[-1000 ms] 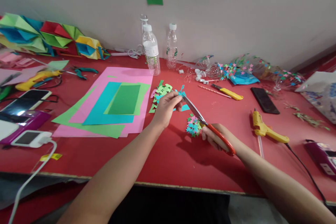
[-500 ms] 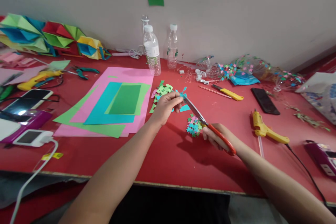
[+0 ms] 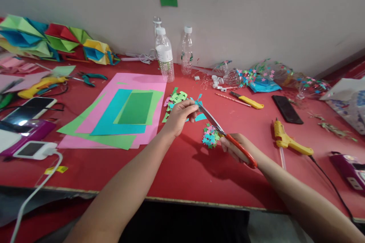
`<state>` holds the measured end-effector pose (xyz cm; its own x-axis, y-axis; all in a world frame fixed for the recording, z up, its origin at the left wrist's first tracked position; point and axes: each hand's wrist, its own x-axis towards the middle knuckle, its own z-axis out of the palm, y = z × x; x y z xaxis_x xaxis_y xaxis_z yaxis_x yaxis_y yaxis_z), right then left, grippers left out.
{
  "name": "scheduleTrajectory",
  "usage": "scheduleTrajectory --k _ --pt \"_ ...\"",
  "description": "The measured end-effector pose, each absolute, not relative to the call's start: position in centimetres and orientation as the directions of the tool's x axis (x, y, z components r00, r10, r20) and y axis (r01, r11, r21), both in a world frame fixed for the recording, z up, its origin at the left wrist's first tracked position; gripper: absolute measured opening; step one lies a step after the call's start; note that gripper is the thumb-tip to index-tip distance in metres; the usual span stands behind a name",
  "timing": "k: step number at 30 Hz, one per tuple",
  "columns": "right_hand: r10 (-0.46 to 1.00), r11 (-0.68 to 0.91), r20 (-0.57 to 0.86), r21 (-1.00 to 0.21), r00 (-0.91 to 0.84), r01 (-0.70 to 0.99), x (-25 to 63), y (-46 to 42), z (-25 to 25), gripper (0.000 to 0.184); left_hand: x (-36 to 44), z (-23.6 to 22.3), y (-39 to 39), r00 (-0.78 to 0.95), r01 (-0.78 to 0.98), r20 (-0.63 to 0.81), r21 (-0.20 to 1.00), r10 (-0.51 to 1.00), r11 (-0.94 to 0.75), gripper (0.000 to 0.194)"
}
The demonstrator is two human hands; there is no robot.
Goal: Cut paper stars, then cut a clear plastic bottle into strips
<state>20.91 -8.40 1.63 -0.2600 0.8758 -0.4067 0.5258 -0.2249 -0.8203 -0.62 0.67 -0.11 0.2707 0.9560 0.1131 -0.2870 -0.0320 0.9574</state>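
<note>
Holding red-handled scissors (image 3: 225,134) in right fingers (image 3: 227,147), blue paper (image 3: 200,102) in left fingers (image 3: 190,109).

A red worktable (image 3: 176,174) is serving as a paper-craft workspace. Right of the red-handled scissors (image 3: 234,143), a hot-glue gun (image 3: 285,137) is lying; left of them, star cutouts (image 3: 210,136) and coloured paper sheets (image 3: 137,108) are resting.

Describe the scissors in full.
The scissors have red, plastic-looking handles and long, silvery, metal-looking blades; how far these are open is hard to tell. Held by the right hand above the red table, they slant, blades pointing forward and left, tips at a small blue paper piece pinched by the left hand. Fingers partly hide the handles.
</note>
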Motion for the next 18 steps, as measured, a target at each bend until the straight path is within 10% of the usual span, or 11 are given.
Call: scheduleTrajectory --k 18 --pt "0.866 -0.237 -0.429 -0.804 -0.257 0.545 21.03 -8.28 1.99 0.057 -0.76 0.42 0.62 0.18 -0.305 0.139 0.949 0.974 -0.079 0.015"
